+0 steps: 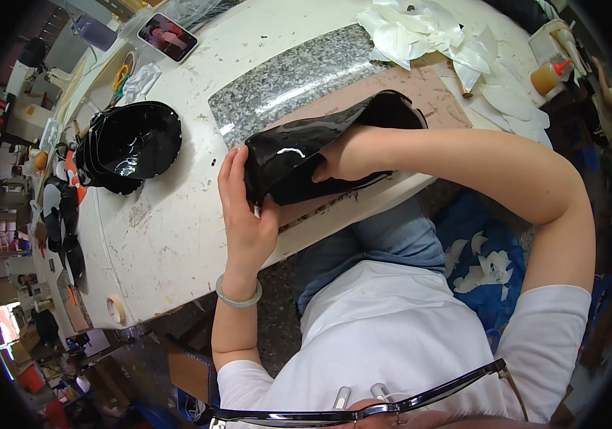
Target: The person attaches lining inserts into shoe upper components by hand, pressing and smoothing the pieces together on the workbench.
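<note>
A glossy black sheet piece, like patent leather (pixel 288 143), is curled into a hollow shape over the near edge of the board in front of me. My left hand (pixel 247 214) grips its left end, fingers along the far side and thumb at the near edge. Into the fold from the right reaches my right hand (pixel 345 154); its thumb shows against the black inner face, while the other fingers are hidden inside. To the left stands a nested stack of similar curved black pieces (pixel 138 139), open side up.
A speckled grey stone slab (pixel 299 75) lies behind a pinkish-brown board (pixel 438 96). Off-white cut pieces (pixel 420 32) are piled at the far right, near a yellow bottle with a red tip (pixel 550 76). A phone (pixel 168 37) and tape roll (pixel 115 309) lie on the white table (pixel 170 243).
</note>
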Available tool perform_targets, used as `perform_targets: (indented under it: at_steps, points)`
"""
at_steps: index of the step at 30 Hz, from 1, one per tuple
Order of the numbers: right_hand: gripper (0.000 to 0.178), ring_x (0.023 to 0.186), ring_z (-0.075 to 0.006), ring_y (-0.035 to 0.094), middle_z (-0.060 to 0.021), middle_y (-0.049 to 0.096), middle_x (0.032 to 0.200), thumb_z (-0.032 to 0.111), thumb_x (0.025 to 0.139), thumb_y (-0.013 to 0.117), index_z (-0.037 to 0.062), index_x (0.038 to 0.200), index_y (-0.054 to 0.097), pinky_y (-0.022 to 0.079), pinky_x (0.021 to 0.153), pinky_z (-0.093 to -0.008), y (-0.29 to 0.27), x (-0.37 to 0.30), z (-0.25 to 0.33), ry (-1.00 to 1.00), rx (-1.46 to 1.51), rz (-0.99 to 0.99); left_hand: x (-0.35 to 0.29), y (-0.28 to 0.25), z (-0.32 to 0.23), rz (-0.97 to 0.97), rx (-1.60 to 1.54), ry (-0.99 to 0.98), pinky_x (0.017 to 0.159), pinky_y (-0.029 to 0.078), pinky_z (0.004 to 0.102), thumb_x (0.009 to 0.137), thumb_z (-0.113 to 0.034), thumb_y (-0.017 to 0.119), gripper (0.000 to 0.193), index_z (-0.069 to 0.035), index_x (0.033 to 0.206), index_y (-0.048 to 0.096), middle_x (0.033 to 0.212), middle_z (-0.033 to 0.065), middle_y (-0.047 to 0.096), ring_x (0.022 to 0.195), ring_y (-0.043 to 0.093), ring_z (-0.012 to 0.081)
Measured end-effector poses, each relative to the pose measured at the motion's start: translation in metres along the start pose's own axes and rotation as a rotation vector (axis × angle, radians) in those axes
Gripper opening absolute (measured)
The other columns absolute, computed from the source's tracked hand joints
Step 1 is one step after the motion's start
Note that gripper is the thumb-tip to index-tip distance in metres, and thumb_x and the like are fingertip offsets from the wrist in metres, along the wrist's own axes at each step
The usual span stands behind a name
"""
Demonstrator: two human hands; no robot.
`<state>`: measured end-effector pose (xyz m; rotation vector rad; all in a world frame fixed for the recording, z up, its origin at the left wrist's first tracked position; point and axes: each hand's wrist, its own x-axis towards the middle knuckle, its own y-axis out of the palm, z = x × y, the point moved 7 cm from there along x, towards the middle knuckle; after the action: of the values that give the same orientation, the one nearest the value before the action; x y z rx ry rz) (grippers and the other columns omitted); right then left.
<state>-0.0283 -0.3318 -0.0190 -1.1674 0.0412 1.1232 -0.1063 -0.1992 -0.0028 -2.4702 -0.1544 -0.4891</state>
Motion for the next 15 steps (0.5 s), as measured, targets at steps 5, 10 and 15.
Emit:
perform_targets:
  at_steps: [5,10,15]
  points:
    - [0.043,0.107,-0.0352,0.058,-0.0189,0.061,0.114,0.031,0.088,0.06,0.0053,0.122,0.056,0.045,0.091,-0.0393,0.007,0.005,-0.009,0.028,-0.062,-0.12,0.002,0.002,0.003,0.004,-0.036,-0.017,0.104,0.037,0.0372,0.07,0.014,0.048,0.072,-0.004,0.139,0.035,0.139,0.0193,0.033,0.13,0.037,0.0333]
    - [0.038,0.108,-0.0371,0.056,-0.0239,0.06,0.11,0.022,0.089,0.057,0.0,0.12,0.054,0.043,0.094,-0.0407,0.011,0.002,0.003,-0.029,-0.098,-0.08,0.001,-0.002,0.013,-0.01,-0.07,-0.043,0.104,0.037,0.0366,0.07,0.014,0.048,0.072,-0.004,0.138,0.036,0.138,0.0187,0.035,0.129,0.038,0.0325]
    - [0.04,0.106,-0.035,0.056,-0.022,0.058,0.108,0.01,0.083,0.062,-0.0041,0.118,0.049,0.048,0.087,-0.0401,0.026,0.0,-0.011,-0.339,0.006,-0.568,0.013,-0.006,0.02,-0.078,0.0,-0.142,0.091,0.045,0.0305,0.079,0.011,0.054,0.047,0.002,0.125,0.052,0.117,0.0144,0.059,0.112,0.056,0.0189]
